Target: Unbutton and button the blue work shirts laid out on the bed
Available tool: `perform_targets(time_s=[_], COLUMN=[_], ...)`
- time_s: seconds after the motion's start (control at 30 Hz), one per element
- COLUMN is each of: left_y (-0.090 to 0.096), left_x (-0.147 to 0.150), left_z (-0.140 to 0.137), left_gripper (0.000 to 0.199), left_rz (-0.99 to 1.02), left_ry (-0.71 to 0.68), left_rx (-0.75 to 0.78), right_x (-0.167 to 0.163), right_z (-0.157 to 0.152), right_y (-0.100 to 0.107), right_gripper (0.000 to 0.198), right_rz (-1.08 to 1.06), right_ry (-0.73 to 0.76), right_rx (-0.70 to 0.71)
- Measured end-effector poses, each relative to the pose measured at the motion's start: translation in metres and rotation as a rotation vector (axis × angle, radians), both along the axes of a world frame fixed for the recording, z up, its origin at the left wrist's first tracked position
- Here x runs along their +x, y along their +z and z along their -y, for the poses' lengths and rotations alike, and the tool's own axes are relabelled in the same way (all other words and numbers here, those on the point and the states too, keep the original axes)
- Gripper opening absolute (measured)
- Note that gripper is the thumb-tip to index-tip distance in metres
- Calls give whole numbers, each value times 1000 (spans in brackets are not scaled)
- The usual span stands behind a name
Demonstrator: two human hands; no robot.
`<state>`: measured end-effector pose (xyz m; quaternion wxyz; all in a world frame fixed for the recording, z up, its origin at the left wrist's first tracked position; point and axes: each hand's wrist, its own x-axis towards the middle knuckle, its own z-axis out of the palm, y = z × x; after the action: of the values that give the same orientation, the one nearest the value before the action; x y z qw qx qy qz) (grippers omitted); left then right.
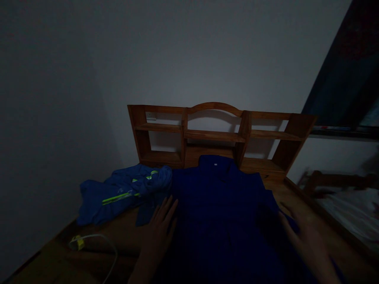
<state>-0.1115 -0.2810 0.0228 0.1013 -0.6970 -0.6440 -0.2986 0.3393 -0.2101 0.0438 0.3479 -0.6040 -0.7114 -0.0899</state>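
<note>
A dark blue collared garment (219, 205) lies spread out in front of me, its collar toward the wooden shelf unit. My left hand (162, 225) is at its left edge with fingers extended; whether it touches the cloth I cannot tell. At the right edge, beside a sleeve, my right hand (304, 232) has its fingers apart and looks slightly blurred. Neither hand grips anything that I can see. To the left lies a crumpled lighter blue garment (124, 189) with yellow-green stripes. The near part of the dark garment fades into shadow.
A wooden shelf unit (213, 136) with an arched top stands against the wall behind the garments. A white cable (112, 248) with a yellow tag (79, 242) lies at the lower left. White fabric (352, 209) is at the right. The room is dim.
</note>
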Motion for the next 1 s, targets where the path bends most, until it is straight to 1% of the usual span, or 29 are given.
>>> perform_targets(time_s=[0.07,0.13,0.2,0.27,0.37,0.47,0.67,0.73,0.9,1.0], left_y=[-9,-22,-33,-38,-36,-33,-30,-29,-29,-30], left_x=[-6,-13,-18,-21,-19,-18,-15,-14,-15,-16], left_z=[-15,-20,-18,-14,-13,-16,-16,-14,-13,-14], left_gripper=[47,43,41,40,43,43,43,43,41,41], left_rz=[-69,-106,-125,-117,-62,-17,64,73,76,79], left_ry=[34,66,78,101,172,184,238,252,249,253], left_rx=[-66,-99,-100,-83,-65,-65,-43,-41,-30,-32], right_x=[-7,-9,-5,0,3,6,25,30,33,33], right_z=[-27,-46,-56,-58,-57,-61,-77,-79,-82,-83], right_y=[-19,-37,-49,-55,-57,-62,-90,-97,-102,-101], right_gripper=[53,51,49,48,49,50,58,58,57,60], right_rz=[96,182,223,227,215,210,231,227,238,242], right_ry=[69,113,110,93,70,44,34,39,69,55], right_rx=[-78,-150,-190,-199,-186,-198,-219,-217,-217,-217])
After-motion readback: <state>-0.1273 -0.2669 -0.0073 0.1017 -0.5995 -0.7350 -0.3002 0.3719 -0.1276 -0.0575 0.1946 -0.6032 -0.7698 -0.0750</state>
